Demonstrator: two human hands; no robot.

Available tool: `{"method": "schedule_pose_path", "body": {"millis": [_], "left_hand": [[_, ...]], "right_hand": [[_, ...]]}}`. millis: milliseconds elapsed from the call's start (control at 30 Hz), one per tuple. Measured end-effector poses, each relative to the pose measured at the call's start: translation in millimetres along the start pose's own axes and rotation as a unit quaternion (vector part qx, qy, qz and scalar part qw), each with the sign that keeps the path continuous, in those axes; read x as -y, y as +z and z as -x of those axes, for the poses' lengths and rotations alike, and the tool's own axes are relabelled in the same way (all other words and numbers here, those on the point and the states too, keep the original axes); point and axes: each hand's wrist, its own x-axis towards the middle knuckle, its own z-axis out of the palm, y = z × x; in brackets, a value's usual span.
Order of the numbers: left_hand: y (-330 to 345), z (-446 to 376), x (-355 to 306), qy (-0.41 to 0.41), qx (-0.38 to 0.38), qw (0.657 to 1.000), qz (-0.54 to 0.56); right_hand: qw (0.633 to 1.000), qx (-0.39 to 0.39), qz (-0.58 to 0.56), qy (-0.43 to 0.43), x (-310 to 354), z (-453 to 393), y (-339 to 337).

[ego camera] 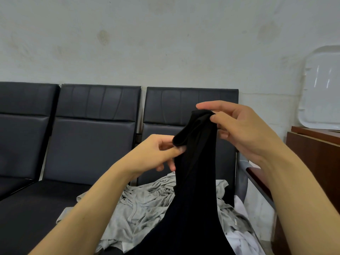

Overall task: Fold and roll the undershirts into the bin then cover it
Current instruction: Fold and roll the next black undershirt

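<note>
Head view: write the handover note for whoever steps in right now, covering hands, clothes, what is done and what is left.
Left hand pinches the black undershirt lower on its raised end; right hand pinches the top. The shirt hangs down over the bench.
Grey shirt and white shirt lie crumpled on the seat.
A white lid leans against the wall at right; no bin in view.
Done: nothing rolled that shows.
Left: fold, roll, bin all three, cover.

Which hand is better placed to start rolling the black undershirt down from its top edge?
Probably the right hand: it pinches the top edge of the black undershirt, the highest point of the cloth. The left hand holds a folded part lower down, at the side, and can steady it.
</note>
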Motion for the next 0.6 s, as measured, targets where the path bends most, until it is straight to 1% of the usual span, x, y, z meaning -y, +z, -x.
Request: {"method": "schedule_pose_path", "body": {"millis": [100,200,300,433,600], "left_hand": [[-3.8,-0.7,-7.5,0.006,-0.023,0.999,0.029],[-8.8,2.2,-14.7,-0.003,-0.014,0.998,0.067],[-11.9,4.9,-21.1,-0.026,0.001,0.994,0.11],[-10.9,7.3,-25.6,-0.042,0.05,0.994,0.091],[-5.6,8.2,-16.5,-0.033,0.123,0.992,0.0]], "right_hand": [[0.999,-0.032,-0.03,-0.003,-0.4,-1.1,-6.3],[0.996,-0.074,-0.043,-0.009,-2.1,-3.5,-10.6],[0.995,-0.092,-0.039,-0.022,-2.7,-4.1,-10.4],[0.99,-0.11,-0.081,-0.018,4.2,-2.2,-10.6],[0.989,-0.124,-0.077,-0.011,8.4,0.6,-14.4]]}}
